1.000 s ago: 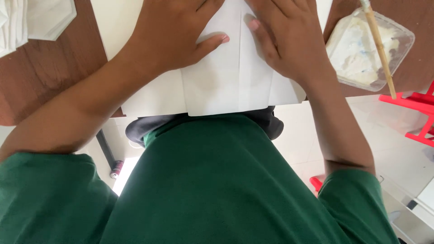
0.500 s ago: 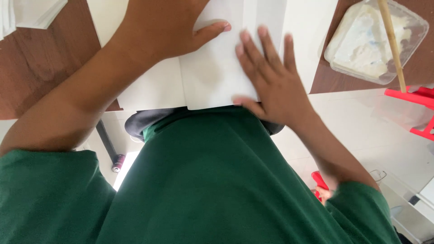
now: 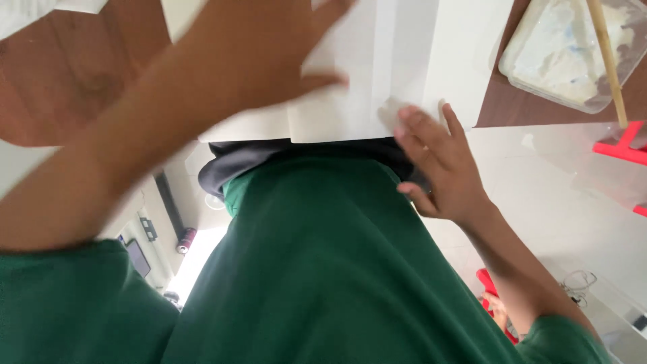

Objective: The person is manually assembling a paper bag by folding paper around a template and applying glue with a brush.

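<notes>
While the left hand (image 3: 269,61) lies flat and open on the folded white paper (image 3: 364,74), it blurs. The open right hand (image 3: 441,168) touches the paper's near edge, fingertips forward.

Clear plastic tub (image 3: 573,57), top right.

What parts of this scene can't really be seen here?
- Left hand: motion-blurred in the head view, fingertips cut off by the top edge.
- White paper: top cut off; the left hand covers part.
- Plastic container: its contents are unclear, far end cut off.
- Right hand: whether its fingertips press the paper cannot be told.
</notes>
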